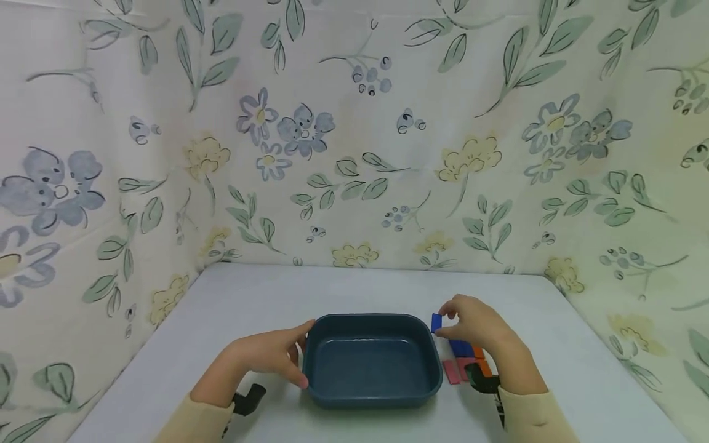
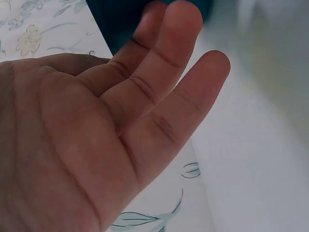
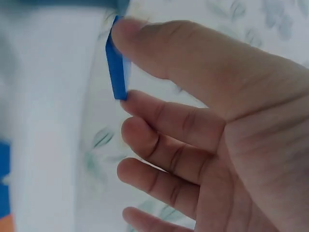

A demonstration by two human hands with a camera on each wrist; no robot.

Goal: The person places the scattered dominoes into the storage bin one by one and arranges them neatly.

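Note:
A dark teal rectangular bin [image 1: 371, 400] stands on the white table, its inside bare in the head view. My left hand [image 1: 271, 354] is at the bin's left side, with thumb and fingertips spread along the rim. In the left wrist view the fingers [image 2: 164, 72] of that hand are fairly straight, tips against the teal wall. My right hand [image 1: 476, 323] pinches a small flat blue block [image 1: 436, 323] between thumb and forefinger, just beyond the bin's right rim. The right wrist view shows this blue block [image 3: 116, 63] edge-on, its other fingers loosely bent below.
Right of the bin, partly under my right hand, lie more flat blocks: a blue block [image 1: 461, 349], a red block [image 1: 451, 372] and an orange block [image 1: 484, 368] among them. A flower-print cloth [image 1: 354, 215] hangs behind the white table [image 1: 266, 289] and along both sides.

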